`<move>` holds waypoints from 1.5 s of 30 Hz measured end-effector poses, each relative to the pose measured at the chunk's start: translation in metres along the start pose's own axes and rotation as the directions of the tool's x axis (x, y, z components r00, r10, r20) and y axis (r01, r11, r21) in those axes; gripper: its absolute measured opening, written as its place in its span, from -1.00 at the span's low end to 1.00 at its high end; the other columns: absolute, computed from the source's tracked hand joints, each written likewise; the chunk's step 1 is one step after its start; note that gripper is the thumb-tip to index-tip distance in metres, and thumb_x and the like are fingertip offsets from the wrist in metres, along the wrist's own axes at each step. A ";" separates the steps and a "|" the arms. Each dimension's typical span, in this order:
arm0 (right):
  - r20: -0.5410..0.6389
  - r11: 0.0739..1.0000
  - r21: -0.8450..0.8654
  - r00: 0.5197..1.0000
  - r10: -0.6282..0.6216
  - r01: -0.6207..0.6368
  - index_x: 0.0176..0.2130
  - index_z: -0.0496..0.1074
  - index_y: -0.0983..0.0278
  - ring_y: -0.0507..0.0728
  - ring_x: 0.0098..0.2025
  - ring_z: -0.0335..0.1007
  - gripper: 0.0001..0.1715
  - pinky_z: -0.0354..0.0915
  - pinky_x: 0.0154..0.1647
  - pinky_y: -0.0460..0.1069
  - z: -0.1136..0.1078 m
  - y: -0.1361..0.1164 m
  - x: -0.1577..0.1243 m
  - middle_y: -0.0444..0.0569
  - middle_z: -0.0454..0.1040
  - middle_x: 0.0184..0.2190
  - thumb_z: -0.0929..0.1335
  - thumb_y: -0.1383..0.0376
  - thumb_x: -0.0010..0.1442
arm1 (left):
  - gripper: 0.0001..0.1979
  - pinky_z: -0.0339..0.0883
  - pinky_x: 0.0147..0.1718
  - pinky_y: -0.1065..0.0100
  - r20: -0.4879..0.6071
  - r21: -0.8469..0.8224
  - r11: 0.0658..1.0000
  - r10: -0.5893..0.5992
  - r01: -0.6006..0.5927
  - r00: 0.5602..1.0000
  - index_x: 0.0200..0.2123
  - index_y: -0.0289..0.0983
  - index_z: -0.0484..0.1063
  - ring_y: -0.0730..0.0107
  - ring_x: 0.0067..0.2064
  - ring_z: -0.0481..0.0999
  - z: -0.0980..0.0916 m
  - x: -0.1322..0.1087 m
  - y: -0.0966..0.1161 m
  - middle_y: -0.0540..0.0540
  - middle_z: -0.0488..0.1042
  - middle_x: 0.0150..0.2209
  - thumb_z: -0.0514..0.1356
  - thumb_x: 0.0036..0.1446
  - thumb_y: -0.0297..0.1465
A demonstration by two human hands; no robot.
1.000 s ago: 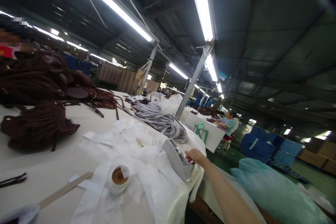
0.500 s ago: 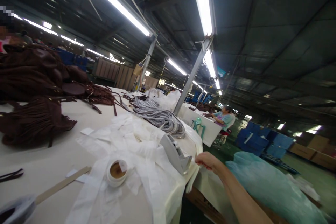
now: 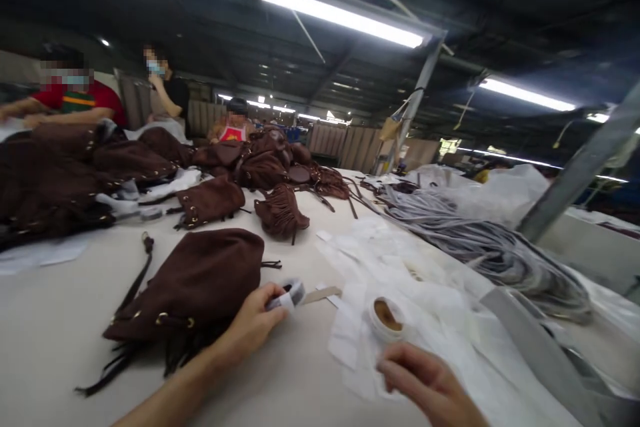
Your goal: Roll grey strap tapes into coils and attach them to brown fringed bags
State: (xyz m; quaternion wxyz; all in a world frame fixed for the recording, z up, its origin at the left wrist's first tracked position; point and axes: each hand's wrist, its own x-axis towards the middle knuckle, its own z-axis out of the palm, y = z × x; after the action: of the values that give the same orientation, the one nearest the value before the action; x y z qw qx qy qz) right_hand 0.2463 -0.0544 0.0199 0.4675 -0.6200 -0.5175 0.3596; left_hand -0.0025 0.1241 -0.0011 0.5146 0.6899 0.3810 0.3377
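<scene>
My left hand is closed on a small whitish roll with a dark middle, just right of a dark brown drawstring bag lying on the table. That bag has gold eyelets, a strap and fringe. Beyond the roll, a flat beige strip lies over a white scrap. My right hand has curled fingers pinched together; whatever may be between them is too blurred to make out. Directly above it on the table sits a round white roll or tub with a brown inside.
White sheets and strips cover the table's right part, beside a grey tape dispenser. A bundle of grey cords lies behind. More brown bags are heaped at the back left, near several people. A metal post rises at right.
The view has swung left, bringing in the large brown bag and the people. My right hand has left the dispenser's side for the white round item. My left hand has appeared, gripping the roll.
</scene>
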 end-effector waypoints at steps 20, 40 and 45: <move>-0.041 0.943 0.333 0.999 0.019 -0.004 -0.45 0.51 0.28 0.03 -0.47 0.12 -0.65 0.07 -0.40 -0.07 0.131 -0.009 0.066 -0.16 0.35 -0.58 0.45 0.03 0.04 | -0.91 0.14 -0.32 0.38 -0.079 -0.047 0.993 0.109 -0.112 0.991 -0.41 -0.27 0.36 0.32 -0.32 0.31 0.006 0.004 -0.011 0.00 0.34 -0.44 0.13 -0.09 -0.49; 0.241 0.450 0.855 0.966 0.097 -0.258 -0.15 0.53 0.25 -0.09 -0.56 0.18 -0.58 0.21 -0.49 -0.13 0.126 -0.007 0.070 -0.07 0.54 -0.34 0.55 0.19 -0.02 | -0.90 0.13 -0.41 0.41 -0.062 -0.205 0.978 0.032 -0.044 0.998 -0.46 -0.28 0.34 0.39 -0.41 0.28 0.006 0.003 -0.006 0.05 0.33 -0.51 0.15 -0.17 -0.48; 0.195 0.453 0.868 0.978 0.069 -0.204 -0.08 0.53 0.21 -0.10 -0.58 0.12 -0.54 0.17 -0.55 -0.14 0.126 -0.009 0.070 0.04 0.56 -0.11 0.54 0.18 0.01 | -0.90 0.10 -0.44 0.42 -0.083 -0.257 0.966 0.017 -0.038 0.996 -0.47 -0.27 0.32 0.43 -0.44 0.24 0.008 0.005 -0.008 0.08 0.28 -0.53 0.18 -0.15 -0.45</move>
State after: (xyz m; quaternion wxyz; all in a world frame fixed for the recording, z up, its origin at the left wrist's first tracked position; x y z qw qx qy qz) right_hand 0.1412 0.0406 -0.0075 0.6548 -0.3033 -0.2349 0.6513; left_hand 0.0056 0.1266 -0.0109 0.5799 0.6078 0.3445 0.4190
